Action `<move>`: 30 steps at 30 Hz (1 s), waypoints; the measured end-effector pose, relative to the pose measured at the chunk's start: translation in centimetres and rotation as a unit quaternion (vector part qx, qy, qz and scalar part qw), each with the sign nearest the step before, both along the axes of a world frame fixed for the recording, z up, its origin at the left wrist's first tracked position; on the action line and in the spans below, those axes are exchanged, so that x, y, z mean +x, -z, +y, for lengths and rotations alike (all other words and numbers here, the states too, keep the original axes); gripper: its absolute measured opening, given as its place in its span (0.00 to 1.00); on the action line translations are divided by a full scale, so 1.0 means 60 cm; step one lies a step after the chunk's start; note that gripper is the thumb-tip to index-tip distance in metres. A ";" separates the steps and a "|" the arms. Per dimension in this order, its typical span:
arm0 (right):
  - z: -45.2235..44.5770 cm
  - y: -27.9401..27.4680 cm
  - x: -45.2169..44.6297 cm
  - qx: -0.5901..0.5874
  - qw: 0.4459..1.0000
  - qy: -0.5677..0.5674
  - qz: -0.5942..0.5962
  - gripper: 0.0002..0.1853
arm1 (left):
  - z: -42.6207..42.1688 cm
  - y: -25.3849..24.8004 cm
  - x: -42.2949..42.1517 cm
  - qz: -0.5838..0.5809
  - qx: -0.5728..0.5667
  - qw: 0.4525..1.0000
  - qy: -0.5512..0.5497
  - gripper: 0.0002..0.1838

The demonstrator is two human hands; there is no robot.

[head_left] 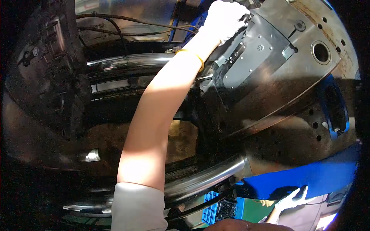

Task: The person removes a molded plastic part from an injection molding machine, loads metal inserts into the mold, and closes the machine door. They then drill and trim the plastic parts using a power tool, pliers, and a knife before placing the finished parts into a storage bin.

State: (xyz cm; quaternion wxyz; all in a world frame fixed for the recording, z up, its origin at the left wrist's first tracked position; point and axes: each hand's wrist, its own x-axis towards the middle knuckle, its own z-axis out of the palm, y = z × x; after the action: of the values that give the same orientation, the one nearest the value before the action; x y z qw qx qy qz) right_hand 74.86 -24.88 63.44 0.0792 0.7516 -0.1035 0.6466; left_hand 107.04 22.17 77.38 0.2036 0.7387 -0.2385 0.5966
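Note:
My left hand (pixel 226 21), in a white glove, is closed at the top of the view against the metal machine part. A small dark piece (pixel 246 17) shows at its fingertips; its kind cannot be made out. Just below and right of this hand lies a grey plate (pixel 250 57) with several small screws. My bare left forearm, with a yellow band (pixel 201 61) at the wrist, crosses over the machine. At the lower right my right hand (pixel 293 201), also white-gloved, has its fingers spread at the edge of a blue panel (pixel 304 179).
Polished curved metal bars (pixel 208 179) run below and behind my left arm. Dark cables (pixel 142 34) hang at the upper left. A blue crate (pixel 209 210) holding dark pieces stands low down on the green floor. A round hole (pixel 320 52) pierces the metal at right.

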 end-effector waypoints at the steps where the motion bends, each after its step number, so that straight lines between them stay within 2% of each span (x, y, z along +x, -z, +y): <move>1: 0.001 0.001 0.000 0.000 1.000 -0.003 0.001 0.18 | -0.001 0.000 0.000 0.000 -0.005 1.000 0.005 0.05; 3: 0.001 0.001 -0.001 0.000 1.000 -0.008 0.001 0.18 | -0.007 -0.003 0.000 -0.002 -0.011 1.000 0.010 0.05; 5: -0.002 0.002 -0.001 0.001 1.000 -0.005 0.001 0.18 | -0.025 -0.004 -0.001 -0.041 0.047 0.979 -0.192 0.04; 7: -0.006 0.002 -0.002 0.003 1.000 -0.002 0.006 0.17 | -0.026 -0.007 -0.003 -0.058 0.074 0.953 -0.289 0.04; 9: -0.003 0.002 0.000 0.003 1.000 0.002 0.002 0.18 | -0.007 -0.017 0.000 0.037 0.075 0.989 -0.126 0.07; 11: 0.001 0.001 0.002 0.002 1.000 0.007 -0.006 0.19 | -0.002 -0.018 0.013 0.084 0.073 0.993 -0.043 0.09; 14: -0.006 0.003 0.000 0.002 1.000 0.010 -0.003 0.19 | -0.027 0.024 0.071 0.009 0.046 0.995 -0.084 0.17; 18: -0.010 0.003 0.001 0.010 1.000 0.003 -0.002 0.18 | -0.031 0.063 0.032 -0.020 -0.023 0.999 -0.041 0.18; 22: 0.001 -0.002 0.002 -0.009 1.000 0.009 0.003 0.18 | -0.033 0.047 0.029 -0.090 -0.037 0.995 -0.006 0.17; 23: 0.005 -0.003 0.002 -0.017 1.000 0.010 0.003 0.18 | -0.035 0.044 0.011 -0.086 -0.036 0.996 -0.007 0.17; 25: 0.002 -0.001 0.001 -0.010 1.000 -0.012 0.008 0.18 | -0.041 0.049 -0.038 -0.036 0.015 0.987 -0.158 0.22; 27: -0.009 0.006 0.000 0.005 0.999 -0.048 0.009 0.19 | -0.043 0.064 -0.068 -0.007 0.046 0.969 -0.241 0.24; 28: -0.014 0.009 0.001 0.009 0.998 -0.057 0.014 0.19 | -0.039 0.077 -0.075 0.008 -0.076 0.984 -0.164 0.24; 30: -0.018 0.009 -0.003 0.015 0.995 -0.102 0.000 0.19 | -0.026 0.101 -0.112 0.034 -0.313 0.949 -0.008 0.22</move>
State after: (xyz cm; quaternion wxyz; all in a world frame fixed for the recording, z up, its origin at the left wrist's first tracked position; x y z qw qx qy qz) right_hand 74.70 -25.97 62.91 0.0017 0.7594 -0.0361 0.6496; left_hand 100.33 20.64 71.29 0.4281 0.6592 -0.0265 0.6176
